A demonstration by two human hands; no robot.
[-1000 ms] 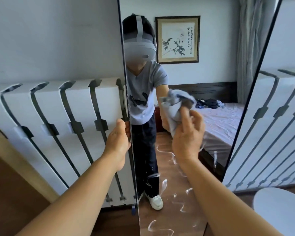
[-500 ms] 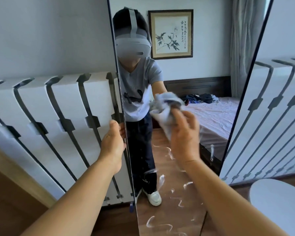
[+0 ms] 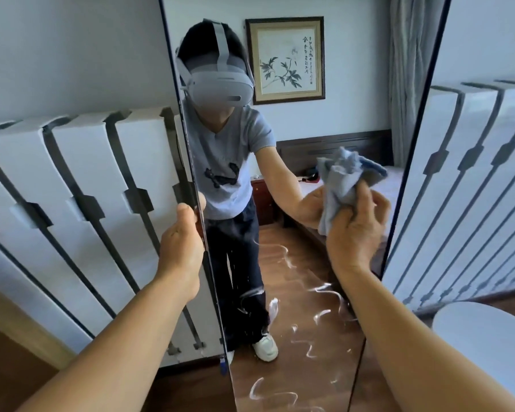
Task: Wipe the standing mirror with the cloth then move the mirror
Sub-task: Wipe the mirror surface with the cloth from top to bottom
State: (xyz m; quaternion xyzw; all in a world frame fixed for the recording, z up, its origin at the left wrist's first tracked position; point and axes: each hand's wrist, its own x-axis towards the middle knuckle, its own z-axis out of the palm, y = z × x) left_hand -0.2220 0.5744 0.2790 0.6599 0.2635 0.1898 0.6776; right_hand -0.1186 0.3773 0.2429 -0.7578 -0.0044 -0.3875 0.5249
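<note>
A tall standing mirror [image 3: 298, 292] with a thin dark frame fills the middle of the head view, leaning back. White squiggly smears cover its lower glass. My left hand [image 3: 182, 248] grips the mirror's left edge at mid height, thumb up. My right hand [image 3: 356, 230] presses a crumpled light blue cloth [image 3: 339, 185] against the glass near the right edge. The reflection shows a person with a headset, a bed and a framed picture.
White panels with dark metal bars [image 3: 72, 185] lean against the wall behind the mirror on both sides. A round white tabletop [image 3: 488, 337] sits at lower right. Dark wooden floor [image 3: 18, 370] runs along the bottom left.
My right hand has swept the cloth from the mirror's centre across to the right side of the glass. My left hand keeps its hold on the left edge.
</note>
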